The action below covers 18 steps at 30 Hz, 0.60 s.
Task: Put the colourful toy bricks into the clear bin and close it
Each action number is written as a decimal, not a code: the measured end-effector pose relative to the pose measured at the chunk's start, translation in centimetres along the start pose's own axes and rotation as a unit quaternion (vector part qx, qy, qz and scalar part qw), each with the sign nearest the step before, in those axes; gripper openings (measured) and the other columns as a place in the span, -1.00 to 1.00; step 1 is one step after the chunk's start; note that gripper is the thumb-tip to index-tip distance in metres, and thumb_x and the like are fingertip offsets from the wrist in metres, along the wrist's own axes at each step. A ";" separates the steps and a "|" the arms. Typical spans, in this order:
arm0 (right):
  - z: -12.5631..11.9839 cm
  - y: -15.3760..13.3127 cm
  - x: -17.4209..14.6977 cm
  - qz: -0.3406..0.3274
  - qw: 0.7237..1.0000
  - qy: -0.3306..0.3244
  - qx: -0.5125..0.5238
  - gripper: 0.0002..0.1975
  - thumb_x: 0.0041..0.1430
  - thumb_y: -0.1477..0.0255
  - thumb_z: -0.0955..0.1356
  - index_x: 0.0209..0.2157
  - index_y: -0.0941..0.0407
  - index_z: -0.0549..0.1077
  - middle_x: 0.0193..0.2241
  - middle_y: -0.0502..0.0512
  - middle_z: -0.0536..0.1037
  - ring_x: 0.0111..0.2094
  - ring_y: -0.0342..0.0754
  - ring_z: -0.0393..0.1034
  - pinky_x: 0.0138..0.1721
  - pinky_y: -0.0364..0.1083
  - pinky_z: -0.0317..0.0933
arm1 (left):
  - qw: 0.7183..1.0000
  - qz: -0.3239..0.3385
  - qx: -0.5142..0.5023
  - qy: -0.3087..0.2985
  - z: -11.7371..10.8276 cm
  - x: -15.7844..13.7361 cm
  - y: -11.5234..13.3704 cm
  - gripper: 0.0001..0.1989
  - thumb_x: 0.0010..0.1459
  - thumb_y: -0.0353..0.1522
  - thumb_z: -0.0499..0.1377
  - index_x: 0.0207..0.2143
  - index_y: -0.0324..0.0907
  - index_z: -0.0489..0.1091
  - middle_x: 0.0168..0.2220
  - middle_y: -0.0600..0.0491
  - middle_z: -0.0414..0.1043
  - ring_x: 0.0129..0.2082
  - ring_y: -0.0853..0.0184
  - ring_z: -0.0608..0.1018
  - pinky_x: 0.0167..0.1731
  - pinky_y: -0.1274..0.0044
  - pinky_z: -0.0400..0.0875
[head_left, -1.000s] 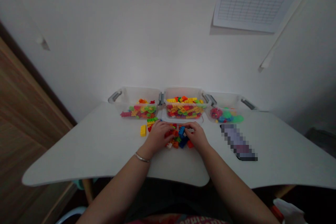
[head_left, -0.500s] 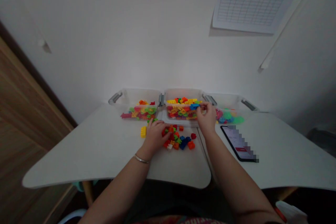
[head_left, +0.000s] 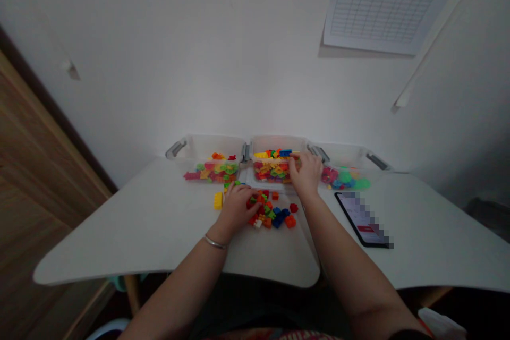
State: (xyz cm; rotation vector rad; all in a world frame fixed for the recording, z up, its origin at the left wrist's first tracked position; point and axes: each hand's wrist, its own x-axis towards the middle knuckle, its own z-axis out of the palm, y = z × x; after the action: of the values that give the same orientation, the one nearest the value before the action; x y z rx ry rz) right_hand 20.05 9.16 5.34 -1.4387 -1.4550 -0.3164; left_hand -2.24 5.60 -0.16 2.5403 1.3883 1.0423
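My left hand [head_left: 239,204] rests on the left part of a pile of toy building bricks [head_left: 269,212], thumb and fingers apart around some red and orange ones. Its palm hides part of the pile. A larger yellow brick [head_left: 218,201] lies just left of that hand. Over the middle clear bin [head_left: 279,141], my right hand [head_left: 306,170] pinches a blue brick [head_left: 285,153] by its right end, above the mixed bricks inside.
A left clear bin [head_left: 211,143] and a right clear bin [head_left: 346,151] flank the middle one, both holding coloured pieces. A phone [head_left: 362,220] lies right of my right forearm. The white table [head_left: 159,234] meets the wall behind the bins.
My right hand has moved left and slightly farther in, carrying the blue brick from the middle bin's right front to above its contents. The left hand is nearly still.
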 end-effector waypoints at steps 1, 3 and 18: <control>0.1 0.0 -0.3 -0.023 1.000 -0.012 -0.003 -0.79 0.20 0.37 0.27 -0.22 0.08 0.53 -0.19 0.19 0.55 -0.04 0.15 0.27 0.12 0.19 0.05 | 1.000 0.001 0.000 -0.002 0.0 0.0 0.0 -0.81 0.14 -0.27 0.25 -0.18 -0.07 0.51 -0.15 -0.01 0.56 -0.02 0.12 0.50 0.23 0.06 0.11; 0.3 0.1 -0.9 -0.059 0.998 -0.032 -0.007 -0.74 0.21 0.36 0.28 -0.13 0.07 0.53 -0.11 0.18 0.56 0.04 0.16 0.25 0.21 0.23 -0.04 | 1.000 0.003 0.002 -0.008 -0.1 0.1 0.1 -0.81 0.14 -0.27 0.24 -0.17 -0.09 0.51 -0.15 -0.02 0.56 -0.02 0.12 0.50 0.22 0.07 0.12; -1.4 -0.4 -5.2 -0.098 0.986 -0.079 0.110 -0.77 0.19 0.45 0.28 -0.16 0.09 0.52 -0.19 0.18 0.59 -0.09 0.11 0.39 0.05 0.13 0.22 | 0.999 0.046 -0.019 -0.007 0.1 0.2 0.1 -0.79 0.14 -0.38 0.26 -0.14 -0.12 0.49 -0.15 -0.01 0.56 -0.07 0.19 0.52 0.11 0.23 0.28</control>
State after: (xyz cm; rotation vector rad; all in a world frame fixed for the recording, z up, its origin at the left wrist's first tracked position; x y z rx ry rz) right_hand 19.15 4.92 2.07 -1.1666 -1.7097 -0.1593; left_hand -1.98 5.73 -0.12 2.6018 1.2453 1.0513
